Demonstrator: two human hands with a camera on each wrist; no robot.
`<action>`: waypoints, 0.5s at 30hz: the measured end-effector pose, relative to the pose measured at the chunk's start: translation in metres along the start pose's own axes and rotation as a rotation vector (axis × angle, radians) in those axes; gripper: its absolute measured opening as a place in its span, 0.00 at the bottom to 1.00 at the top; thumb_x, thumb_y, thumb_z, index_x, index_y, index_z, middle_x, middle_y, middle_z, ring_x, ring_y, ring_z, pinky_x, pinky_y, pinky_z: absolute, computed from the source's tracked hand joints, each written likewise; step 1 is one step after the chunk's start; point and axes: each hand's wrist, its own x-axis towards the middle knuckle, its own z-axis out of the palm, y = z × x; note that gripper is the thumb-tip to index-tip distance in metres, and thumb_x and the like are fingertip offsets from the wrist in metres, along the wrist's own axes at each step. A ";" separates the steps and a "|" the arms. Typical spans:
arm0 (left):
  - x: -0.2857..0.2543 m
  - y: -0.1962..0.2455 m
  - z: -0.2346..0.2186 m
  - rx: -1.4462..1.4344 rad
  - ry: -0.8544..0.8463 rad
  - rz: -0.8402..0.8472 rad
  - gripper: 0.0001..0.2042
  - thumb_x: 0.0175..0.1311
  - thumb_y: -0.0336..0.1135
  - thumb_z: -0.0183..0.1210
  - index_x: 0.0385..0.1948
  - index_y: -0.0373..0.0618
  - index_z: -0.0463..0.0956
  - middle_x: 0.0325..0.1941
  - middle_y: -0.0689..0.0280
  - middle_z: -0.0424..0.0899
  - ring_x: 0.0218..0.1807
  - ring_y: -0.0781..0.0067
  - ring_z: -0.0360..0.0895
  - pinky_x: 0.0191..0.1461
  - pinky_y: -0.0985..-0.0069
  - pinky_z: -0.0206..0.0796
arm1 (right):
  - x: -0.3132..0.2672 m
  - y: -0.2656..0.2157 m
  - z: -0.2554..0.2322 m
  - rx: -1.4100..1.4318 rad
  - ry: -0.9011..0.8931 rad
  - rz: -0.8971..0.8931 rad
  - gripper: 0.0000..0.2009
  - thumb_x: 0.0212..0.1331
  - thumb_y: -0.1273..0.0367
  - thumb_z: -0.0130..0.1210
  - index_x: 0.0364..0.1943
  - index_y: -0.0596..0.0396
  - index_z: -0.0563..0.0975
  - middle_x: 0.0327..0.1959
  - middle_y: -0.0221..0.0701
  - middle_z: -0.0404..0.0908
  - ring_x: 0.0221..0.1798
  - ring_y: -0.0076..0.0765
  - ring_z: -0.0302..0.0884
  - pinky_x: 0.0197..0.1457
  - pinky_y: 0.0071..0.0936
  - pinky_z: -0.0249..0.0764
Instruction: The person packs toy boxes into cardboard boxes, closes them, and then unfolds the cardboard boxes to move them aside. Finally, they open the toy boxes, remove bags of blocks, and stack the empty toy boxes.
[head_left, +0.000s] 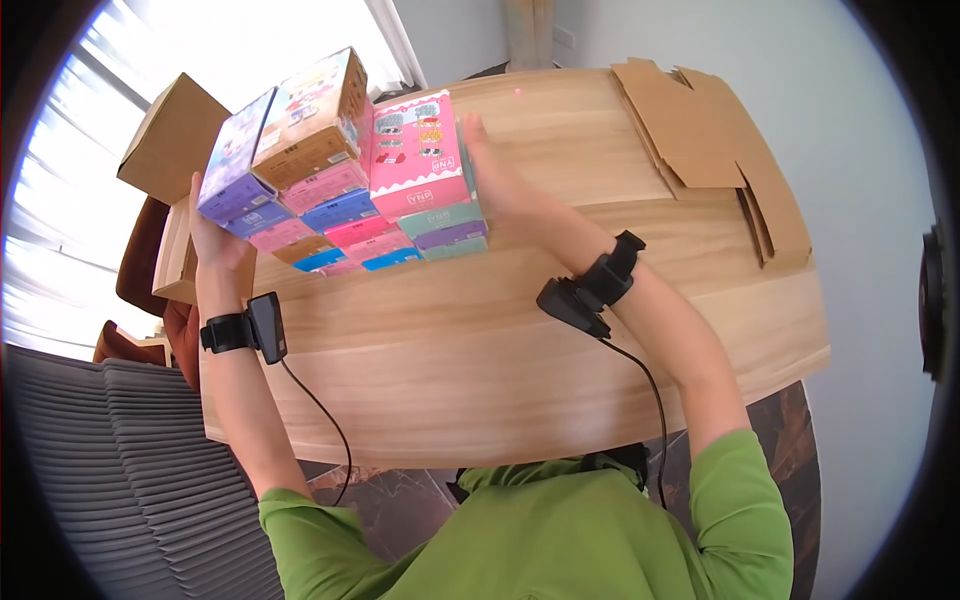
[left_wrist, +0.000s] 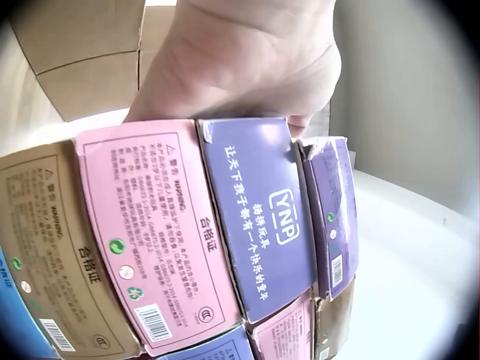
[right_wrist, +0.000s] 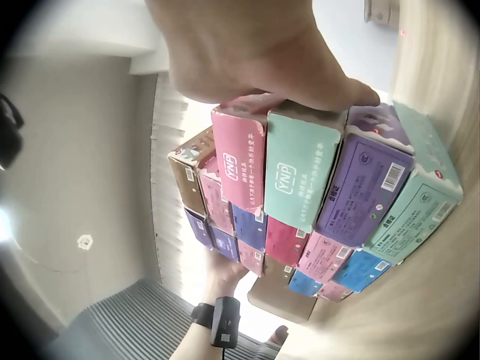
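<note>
A stack of small colourful cardboard boxes point(head_left: 345, 215), several layers high, stands on the far left of the table. My left hand point(head_left: 215, 235) is against the stack's left side, beside a purple box point(left_wrist: 259, 217). On the opposite side my right hand point(head_left: 495, 175) lies with extended fingers along the right end, by a pink box point(head_left: 415, 150) and a mint-green box point(right_wrist: 300, 169). A brown box point(head_left: 315, 120) and another purple box point(head_left: 235, 165) top the left part. In the right wrist view the right hand point(right_wrist: 247, 52) touches the upper edge; its remaining fingers are hidden.
An opened brown carton point(head_left: 175, 140) is just left of the stack. Flattened cardboard point(head_left: 700, 130) lies at the table's right end. The wooden table point(head_left: 450, 340) extends toward my body. Cables hang from both wrist cameras. A grey pleated surface point(head_left: 140, 450) is at lower left.
</note>
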 end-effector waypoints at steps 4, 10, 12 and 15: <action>-0.004 -0.019 -0.040 0.173 0.110 -0.007 0.24 0.64 0.52 0.39 0.51 0.42 0.66 0.51 0.58 0.73 0.51 0.58 0.71 0.55 0.59 0.63 | -0.036 -0.032 0.011 0.171 0.166 0.239 0.40 0.61 0.41 0.23 0.65 0.59 0.35 0.68 0.42 0.41 0.71 0.38 0.37 0.69 0.31 0.42; -0.019 -0.079 -0.064 0.048 0.382 -0.254 0.26 0.62 0.55 0.40 0.51 0.43 0.65 0.52 0.58 0.72 0.53 0.57 0.69 0.55 0.58 0.63 | 0.007 0.076 -0.007 0.171 0.112 0.176 0.37 0.62 0.43 0.24 0.65 0.59 0.45 0.68 0.38 0.45 0.68 0.36 0.47 0.68 0.29 0.45; -0.026 -0.082 -0.035 0.087 0.455 -0.254 0.26 0.62 0.56 0.40 0.51 0.43 0.65 0.52 0.58 0.71 0.53 0.57 0.69 0.55 0.58 0.63 | 0.004 0.067 0.000 0.180 0.150 0.152 0.36 0.63 0.43 0.23 0.64 0.59 0.50 0.67 0.37 0.48 0.67 0.34 0.50 0.67 0.29 0.46; -0.029 -0.085 -0.016 0.111 0.466 -0.253 0.27 0.62 0.56 0.40 0.52 0.44 0.65 0.54 0.59 0.71 0.54 0.58 0.68 0.56 0.58 0.62 | -0.017 0.021 0.021 0.267 0.210 0.083 0.34 0.64 0.45 0.22 0.63 0.57 0.55 0.65 0.36 0.54 0.65 0.33 0.53 0.67 0.29 0.47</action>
